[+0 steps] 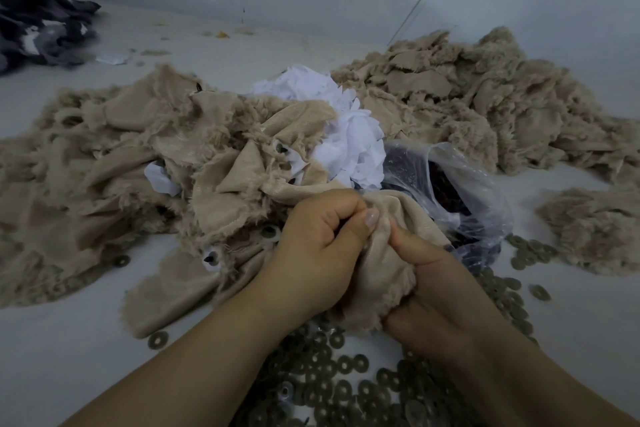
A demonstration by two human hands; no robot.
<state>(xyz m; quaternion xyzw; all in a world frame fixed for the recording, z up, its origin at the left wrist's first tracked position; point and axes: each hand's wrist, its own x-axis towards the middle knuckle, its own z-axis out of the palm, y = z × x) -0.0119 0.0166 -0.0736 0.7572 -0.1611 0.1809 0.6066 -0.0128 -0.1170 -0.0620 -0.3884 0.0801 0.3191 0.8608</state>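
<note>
Two-handed pinch on a beige, fuzzy-edged plush fabric piece (379, 272), bunched between left hand (318, 246) and right hand (429, 288), thumbs pressed onto its smooth backing, fingers curled under. Likely light, soft, floppy, slippery; best gripped near the bunched fold. Beyond the fingertips, a clear plastic bag (467, 184); below the knuckles, flat olive ring washers (346, 374).
</note>
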